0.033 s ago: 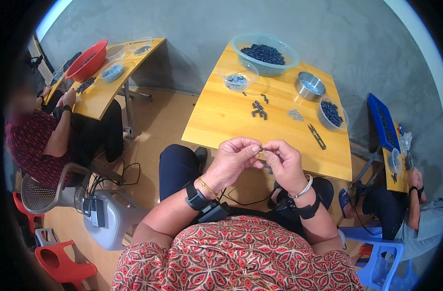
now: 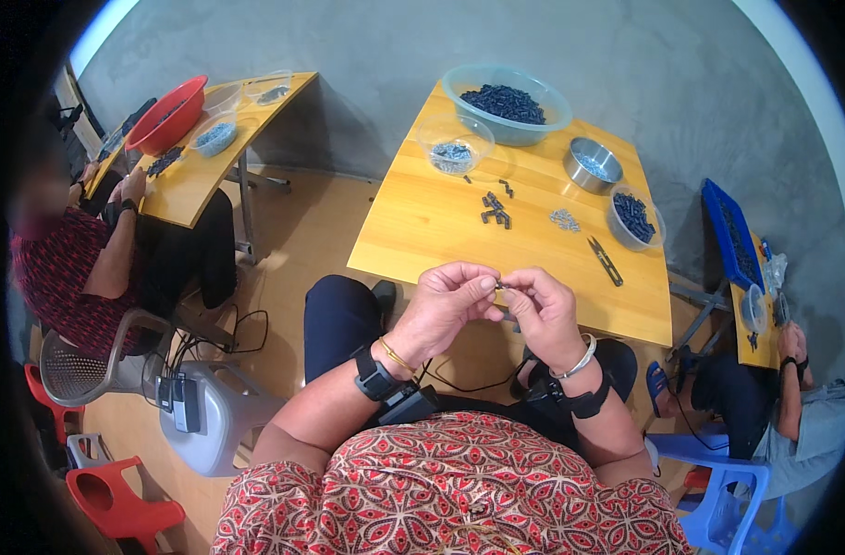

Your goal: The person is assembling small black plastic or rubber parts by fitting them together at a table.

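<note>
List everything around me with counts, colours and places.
Tables: three, yellow, front, left, right
Large basin: one, teal, front table's far edge
Clear tubs: several, transparent, all three tables
Metal bowl: one, silver, front table's right
Loose parts: several, dark, front table's middle
Small bits: cluster, light grey, right of those
Snips: one, black, front table's right
Smaller basin: one, red, left table
Tray: one, blue, right table
Seats: several, grey, red, blue, both sides
Co-workers: two, patterned and grey tops, left, right
Left hand, right hand: two, bare, front, pinching small dark piece
</note>
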`<action>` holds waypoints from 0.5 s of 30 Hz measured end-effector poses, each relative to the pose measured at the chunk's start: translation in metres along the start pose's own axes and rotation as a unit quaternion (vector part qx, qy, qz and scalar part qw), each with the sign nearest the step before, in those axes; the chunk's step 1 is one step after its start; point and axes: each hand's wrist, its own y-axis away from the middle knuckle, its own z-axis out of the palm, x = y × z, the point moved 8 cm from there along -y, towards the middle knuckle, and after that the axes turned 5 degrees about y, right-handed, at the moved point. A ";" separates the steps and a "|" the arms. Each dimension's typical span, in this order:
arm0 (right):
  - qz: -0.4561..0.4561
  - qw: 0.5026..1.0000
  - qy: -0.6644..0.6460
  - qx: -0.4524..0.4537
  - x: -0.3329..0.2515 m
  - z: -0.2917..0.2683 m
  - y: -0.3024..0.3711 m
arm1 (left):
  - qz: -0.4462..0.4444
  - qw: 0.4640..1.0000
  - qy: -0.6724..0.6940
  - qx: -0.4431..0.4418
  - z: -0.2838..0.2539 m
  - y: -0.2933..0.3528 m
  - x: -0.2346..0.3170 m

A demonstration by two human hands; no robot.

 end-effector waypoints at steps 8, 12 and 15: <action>0.010 0.998 -0.023 0.050 0.031 -0.007 0.001 | -0.002 0.999 -0.053 0.006 0.001 -0.013 -0.009; -0.071 0.988 0.128 0.057 0.039 -0.011 -0.009 | 0.085 0.951 -0.298 0.014 -0.015 -0.036 -0.014; -0.094 0.975 0.184 0.078 0.066 -0.013 -0.009 | 0.189 0.863 -0.469 -0.009 -0.013 -0.050 -0.015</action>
